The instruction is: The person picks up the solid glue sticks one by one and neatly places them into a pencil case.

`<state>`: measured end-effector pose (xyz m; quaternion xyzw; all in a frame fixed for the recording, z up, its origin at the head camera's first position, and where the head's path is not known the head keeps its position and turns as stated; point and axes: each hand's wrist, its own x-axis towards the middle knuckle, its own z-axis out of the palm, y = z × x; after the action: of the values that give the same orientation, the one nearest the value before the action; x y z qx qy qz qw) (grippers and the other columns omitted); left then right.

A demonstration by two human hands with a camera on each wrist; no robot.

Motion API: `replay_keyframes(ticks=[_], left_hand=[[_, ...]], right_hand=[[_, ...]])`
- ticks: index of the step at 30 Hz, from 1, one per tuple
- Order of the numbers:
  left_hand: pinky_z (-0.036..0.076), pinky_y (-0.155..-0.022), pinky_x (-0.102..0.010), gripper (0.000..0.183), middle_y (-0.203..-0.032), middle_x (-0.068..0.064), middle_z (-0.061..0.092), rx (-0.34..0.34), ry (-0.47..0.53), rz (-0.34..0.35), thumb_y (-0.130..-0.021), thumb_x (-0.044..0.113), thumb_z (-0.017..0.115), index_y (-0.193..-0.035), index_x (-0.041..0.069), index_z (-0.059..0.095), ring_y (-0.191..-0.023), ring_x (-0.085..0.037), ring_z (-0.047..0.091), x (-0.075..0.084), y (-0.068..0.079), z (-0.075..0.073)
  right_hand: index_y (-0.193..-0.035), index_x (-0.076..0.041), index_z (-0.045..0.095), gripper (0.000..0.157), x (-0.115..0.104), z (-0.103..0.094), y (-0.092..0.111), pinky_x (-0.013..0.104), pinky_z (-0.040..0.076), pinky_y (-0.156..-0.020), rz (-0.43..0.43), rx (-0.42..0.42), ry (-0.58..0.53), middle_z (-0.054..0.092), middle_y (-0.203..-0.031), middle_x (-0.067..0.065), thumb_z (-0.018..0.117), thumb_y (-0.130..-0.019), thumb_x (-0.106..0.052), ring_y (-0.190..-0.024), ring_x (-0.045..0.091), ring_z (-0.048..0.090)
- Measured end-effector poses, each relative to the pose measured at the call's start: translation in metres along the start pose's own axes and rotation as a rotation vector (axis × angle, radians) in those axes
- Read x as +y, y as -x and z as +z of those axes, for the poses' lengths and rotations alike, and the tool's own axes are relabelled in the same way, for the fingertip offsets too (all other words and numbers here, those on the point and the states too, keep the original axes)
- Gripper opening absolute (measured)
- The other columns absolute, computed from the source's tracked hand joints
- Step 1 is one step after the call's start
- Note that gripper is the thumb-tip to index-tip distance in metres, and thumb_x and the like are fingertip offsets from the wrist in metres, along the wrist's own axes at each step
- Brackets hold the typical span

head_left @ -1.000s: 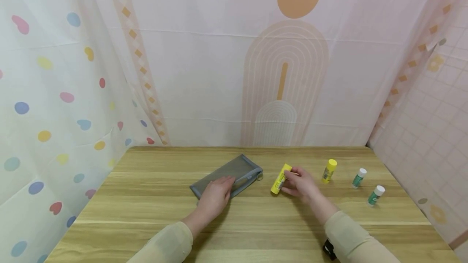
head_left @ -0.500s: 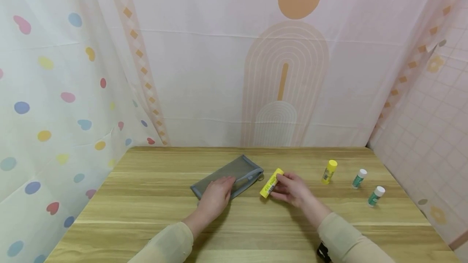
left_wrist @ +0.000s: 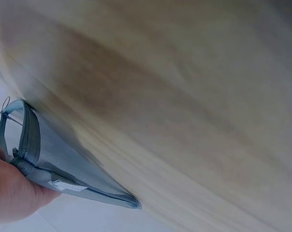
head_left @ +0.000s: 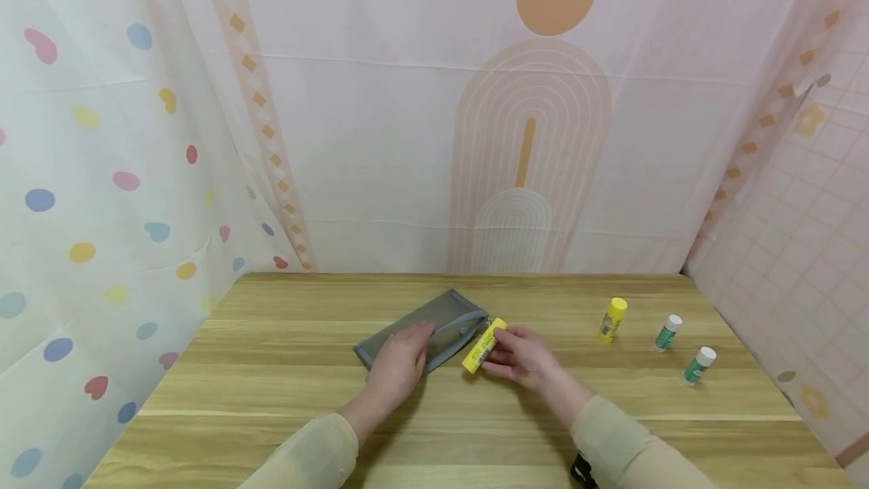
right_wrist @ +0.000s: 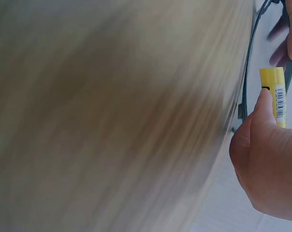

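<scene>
Head view: a person's right hand [head_left: 526, 359] grips a yellow glue stick [head_left: 485, 345] between thumb and fingers, just beside the gaping mouth of a gray mesh pouch [head_left: 441, 314]; the left hand [head_left: 397, 364] grasps the pouch by its near edge on the wooden table [head_left: 285, 368]; the work looks early, with the pouch open but the held stick outside it, and whether the two touch cannot be told; a second yellow stick [head_left: 613, 320] and two white-capped green sticks [head_left: 668, 333] [head_left: 699, 366] stand unhandled at right, well apart from the pouch; whether anything lies inside the mesh is unclear.
</scene>
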<state>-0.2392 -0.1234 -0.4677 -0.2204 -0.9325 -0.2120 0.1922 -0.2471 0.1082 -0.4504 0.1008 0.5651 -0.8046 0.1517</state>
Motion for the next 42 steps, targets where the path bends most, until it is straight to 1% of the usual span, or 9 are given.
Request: replay_keyframes(ticks=[6,13,18,22,27,31,36,42], left_hand=[[0.049,-0.094,-0.056,0.033,-0.126,-0.016,0.065,0.001,0.009,-0.014,-0.093,0.000,0.063,-0.127,0.000,0.064,-0.115,-0.033,0.063,0.000,0.000,0.000],[0.050,-0.094,-0.052,0.033,-0.124,-0.017,0.066,0.012,0.011,-0.003,-0.092,-0.001,0.065,-0.125,0.000,0.065,-0.114,-0.033,0.064,0.001,-0.001,-0.001],[0.050,-0.095,-0.053,0.034,-0.126,-0.016,0.065,-0.006,0.021,-0.017,-0.093,0.000,0.065,-0.126,0.001,0.064,-0.115,-0.033,0.063,0.002,0.000,-0.002],[0.049,-0.095,-0.054,0.034,-0.126,-0.016,0.065,-0.001,0.028,-0.024,-0.093,0.000,0.065,-0.127,0.001,0.064,-0.115,-0.034,0.063,0.002,0.000,-0.002],[0.051,-0.095,-0.049,0.034,-0.124,-0.017,0.066,0.019,0.024,-0.007,-0.091,-0.001,0.065,-0.125,-0.001,0.065,-0.113,-0.034,0.064,0.001,0.000,-0.001],[0.051,-0.094,-0.046,0.034,-0.124,-0.017,0.066,0.020,0.027,-0.010,-0.092,-0.001,0.065,-0.125,-0.001,0.065,-0.113,-0.034,0.064,0.001,-0.001,-0.001],[0.051,-0.094,-0.046,0.034,-0.125,-0.017,0.066,0.014,0.040,-0.022,-0.092,-0.001,0.065,-0.126,-0.001,0.065,-0.113,-0.035,0.063,0.001,-0.001,-0.002],[0.051,-0.094,-0.046,0.034,-0.125,-0.018,0.065,0.014,0.048,-0.016,-0.091,-0.002,0.065,-0.126,-0.002,0.064,-0.113,-0.035,0.063,0.001,-0.001,-0.002]], right_hand=[[-0.122,0.010,0.044,0.024,0.005,0.011,-0.004,0.045,0.056,-0.085,-0.011,-0.025,0.012,0.057,-0.092,0.015,0.048,-0.104,-0.005,-0.080,0.021,0.061],[-0.126,0.015,0.043,0.030,0.008,0.021,-0.010,0.046,0.056,-0.086,-0.001,-0.022,0.027,0.056,-0.089,0.015,0.049,-0.103,-0.003,-0.077,0.021,0.061],[-0.119,0.015,0.046,0.024,0.010,0.027,-0.015,0.045,0.056,-0.087,0.014,-0.019,0.030,0.057,-0.087,0.015,0.048,-0.103,-0.002,-0.075,0.020,0.061],[-0.114,0.014,0.049,0.020,0.010,0.032,-0.018,0.041,0.057,-0.084,0.029,-0.018,0.020,0.057,-0.087,0.015,0.048,-0.103,-0.002,-0.075,0.020,0.062],[-0.116,0.015,0.050,0.023,0.010,0.036,-0.021,0.039,0.058,-0.082,0.043,-0.001,0.003,0.058,-0.086,0.015,0.049,-0.103,-0.003,-0.073,0.020,0.062],[-0.117,0.015,0.051,0.023,0.011,0.038,-0.024,0.038,0.058,-0.080,0.050,0.013,0.008,0.059,-0.083,0.014,0.050,-0.102,-0.002,-0.071,0.019,0.062],[-0.117,0.015,0.050,0.023,0.012,0.041,-0.025,0.036,0.059,-0.079,0.055,0.028,0.018,0.058,-0.083,0.014,0.051,-0.101,-0.002,-0.070,0.019,0.061],[-0.120,0.016,0.048,0.026,0.013,0.044,-0.026,0.036,0.058,-0.081,0.062,0.040,0.030,0.056,-0.087,0.015,0.051,-0.102,-0.002,-0.072,0.020,0.060]])
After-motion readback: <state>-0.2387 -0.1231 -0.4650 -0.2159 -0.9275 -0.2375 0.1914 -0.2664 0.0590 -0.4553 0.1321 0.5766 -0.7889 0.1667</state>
